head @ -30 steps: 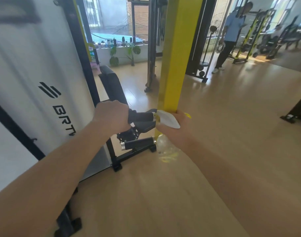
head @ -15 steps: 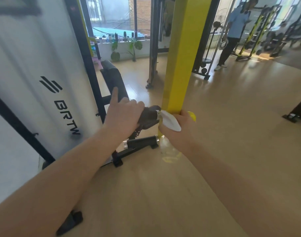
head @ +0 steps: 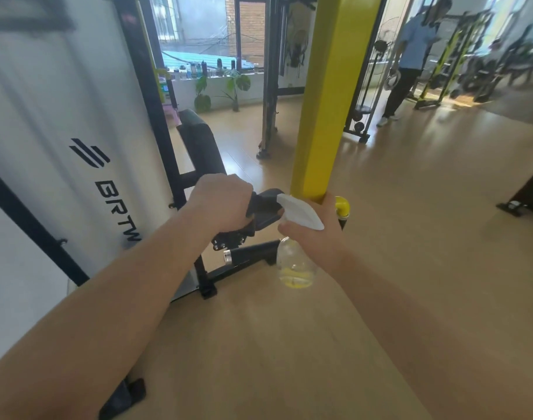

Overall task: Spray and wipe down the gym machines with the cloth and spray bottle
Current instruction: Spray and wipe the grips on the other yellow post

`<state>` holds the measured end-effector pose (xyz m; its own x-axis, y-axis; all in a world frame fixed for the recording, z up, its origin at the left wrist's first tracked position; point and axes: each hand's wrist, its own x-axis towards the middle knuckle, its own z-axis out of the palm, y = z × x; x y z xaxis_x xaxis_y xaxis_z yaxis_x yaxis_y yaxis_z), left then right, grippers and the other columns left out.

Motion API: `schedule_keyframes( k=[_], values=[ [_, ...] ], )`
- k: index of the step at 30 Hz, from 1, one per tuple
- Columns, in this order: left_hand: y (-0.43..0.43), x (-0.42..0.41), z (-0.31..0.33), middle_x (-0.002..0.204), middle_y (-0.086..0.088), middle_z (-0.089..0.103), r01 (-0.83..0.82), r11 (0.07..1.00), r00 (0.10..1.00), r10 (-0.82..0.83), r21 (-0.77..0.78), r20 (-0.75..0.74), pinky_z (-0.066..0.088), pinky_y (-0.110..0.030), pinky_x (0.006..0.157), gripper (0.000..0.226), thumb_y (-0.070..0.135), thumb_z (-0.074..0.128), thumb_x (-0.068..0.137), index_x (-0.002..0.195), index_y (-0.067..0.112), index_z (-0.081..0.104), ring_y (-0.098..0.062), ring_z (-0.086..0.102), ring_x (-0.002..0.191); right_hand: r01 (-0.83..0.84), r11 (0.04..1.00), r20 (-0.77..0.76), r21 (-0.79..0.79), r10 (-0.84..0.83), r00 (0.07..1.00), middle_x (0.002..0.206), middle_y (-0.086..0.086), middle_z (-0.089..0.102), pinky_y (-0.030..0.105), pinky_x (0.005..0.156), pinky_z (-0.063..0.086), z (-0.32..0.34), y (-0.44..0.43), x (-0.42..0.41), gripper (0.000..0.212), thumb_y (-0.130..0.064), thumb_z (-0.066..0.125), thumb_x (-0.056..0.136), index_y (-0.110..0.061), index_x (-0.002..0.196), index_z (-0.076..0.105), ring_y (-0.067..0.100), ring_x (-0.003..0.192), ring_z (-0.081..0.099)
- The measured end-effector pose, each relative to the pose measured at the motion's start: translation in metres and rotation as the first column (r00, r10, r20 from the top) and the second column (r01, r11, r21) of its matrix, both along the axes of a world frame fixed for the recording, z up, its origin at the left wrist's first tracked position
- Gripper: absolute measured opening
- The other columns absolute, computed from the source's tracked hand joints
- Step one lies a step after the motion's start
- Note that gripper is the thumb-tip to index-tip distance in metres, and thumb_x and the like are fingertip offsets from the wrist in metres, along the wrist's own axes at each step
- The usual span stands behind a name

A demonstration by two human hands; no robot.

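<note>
**While the left hand (head: 221, 204) grips the handle (head: 266, 207), the right hand (head: 315, 237) holds the spray bottle (head: 295, 262)**

Where the two bare forearms meet in mid-frame, the left hand is closed over the dark padded handle of the gym machine (head: 250, 254), knuckles up and fingers curled down round it. Whether a cloth lies under that palm cannot be told.

Just to its right, the right hand is wrapped round the neck of the spray bottle, fingers curled at the trigger. The white spray head sits on top of this hand and points left. Its nozzle is touching the handle's end or just short of it; which cannot be told. The bottle's clear body hangs below the hand, a little yellow liquid pooled at its bottom, above the wooden floor (head: 410, 253).

A yellow post (head: 328, 101) rises directly behind the right hand, and a yellow knob (head: 341, 205) shows just beside the knuckles. Left of the handle stands a white panel (head: 62, 101) lettered BRTW, and a black seat pad (head: 198, 137) lies behind the left hand. Well apart, at the upper right, a person in a blue top (head: 410, 50) stands among other machines. Potted plants (head: 239, 83) stand under the window.
</note>
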<state>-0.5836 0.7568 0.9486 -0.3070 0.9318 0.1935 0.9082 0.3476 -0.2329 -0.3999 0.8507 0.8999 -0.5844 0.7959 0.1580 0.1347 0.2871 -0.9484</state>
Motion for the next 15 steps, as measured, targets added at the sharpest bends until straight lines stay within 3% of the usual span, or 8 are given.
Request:
schedule_keyframes(
  k=[2, 4, 7, 9, 11, 13, 15],
  values=[
    [0.006, 0.015, -0.009, 0.077, 0.009, 0.055, 0.061, 0.991, 0.982, -0.037, 0.123, -0.184, 0.047, -0.027, 0.073, 0.029, 0.046, 0.063, 0.098, 0.114, 0.022, 0.066, -0.015, 0.068, 0.076, 0.000, 1.000, -0.015, 0.011, 0.000, 1.000, 0.112, 0.004, 0.057, 0.017, 0.069, 0.054, 0.003, 0.004, 0.001, 0.075, -0.018, 0.087, 0.081, -0.017, 0.135, 0.034, 0.014, 0.101, 0.062],
    [0.010, 0.024, -0.016, 0.090, 0.002, 0.068, 0.086, 0.975, 0.974, -0.040, 0.203, -0.223, 0.052, -0.032, 0.081, 0.031, 0.044, 0.065, 0.098, 0.118, 0.020, 0.065, -0.017, 0.071, 0.082, -0.011, 0.999, 0.003, 0.053, 0.011, 1.000, 0.101, -0.001, 0.057, 0.015, 0.066, 0.053, 0.003, 0.008, 0.003, 0.067, -0.013, 0.086, 0.082, -0.017, 0.127, 0.036, 0.012, 0.093, 0.063],
    [0.005, 0.015, -0.014, 0.100, 0.004, 0.070, 0.114, 0.968, 0.992, -0.097, 0.224, -0.086, 0.053, -0.032, 0.083, 0.036, 0.048, 0.067, 0.095, 0.123, 0.026, 0.064, -0.016, 0.069, 0.086, -0.061, 0.987, 0.062, 0.152, 0.052, 0.997, 0.087, -0.012, 0.050, 0.009, 0.060, 0.048, 0.000, 0.011, 0.007, 0.060, -0.003, 0.084, 0.078, -0.017, 0.118, 0.041, 0.005, 0.075, 0.057],
    [-0.012, -0.002, -0.010, 0.104, 0.007, 0.070, 0.061, 0.969, 0.996, -0.076, 0.240, 0.053, 0.050, -0.027, 0.074, 0.043, 0.055, 0.068, 0.091, 0.125, 0.030, 0.062, -0.012, 0.066, 0.086, -0.080, 0.988, 0.067, 0.133, 0.071, 0.995, 0.086, -0.013, 0.050, 0.008, 0.055, 0.046, 0.000, 0.011, 0.008, 0.064, -0.012, 0.086, 0.070, -0.018, 0.117, 0.043, 0.002, 0.072, 0.056],
    [-0.029, -0.017, -0.008, 0.102, 0.010, 0.069, -0.007, 0.970, 0.990, -0.027, 0.242, 0.137, 0.037, -0.020, 0.061, 0.046, 0.061, 0.068, 0.088, 0.123, 0.031, 0.063, -0.008, 0.058, 0.081, -0.085, 0.990, 0.075, 0.113, 0.076, 0.994, 0.090, -0.011, 0.052, 0.006, 0.054, 0.045, 0.005, 0.011, 0.009, 0.062, -0.012, 0.086, 0.076, -0.018, 0.122, 0.045, 0.003, 0.077, 0.058],
    [-0.036, -0.025, -0.008, 0.098, 0.011, 0.067, -0.047, 0.981, 0.988, 0.018, 0.189, 0.151, 0.034, -0.020, 0.057, 0.045, 0.063, 0.067, 0.087, 0.120, 0.032, 0.062, -0.008, 0.056, 0.079, -0.087, 0.991, 0.056, 0.097, 0.082, 0.995, 0.094, -0.009, 0.054, 0.005, 0.054, 0.045, 0.005, 0.014, 0.013, 0.055, -0.006, 0.081, 0.084, -0.017, 0.125, 0.046, 0.004, 0.081, 0.059],
    [-0.031, -0.023, -0.007, 0.095, 0.010, 0.066, -0.032, 0.990, 0.994, 0.017, 0.139, 0.111, 0.043, -0.024, 0.062, 0.041, 0.060, 0.065, 0.089, 0.119, 0.031, 0.063, -0.010, 0.060, 0.079, -0.118, 0.989, 0.036, 0.093, 0.115, 0.993, 0.094, -0.010, 0.052, 0.006, 0.055, 0.045, 0.007, 0.013, 0.016, 0.053, 0.000, 0.079, 0.086, -0.018, 0.122, 0.044, -0.002, 0.079, 0.061]
  ],
)
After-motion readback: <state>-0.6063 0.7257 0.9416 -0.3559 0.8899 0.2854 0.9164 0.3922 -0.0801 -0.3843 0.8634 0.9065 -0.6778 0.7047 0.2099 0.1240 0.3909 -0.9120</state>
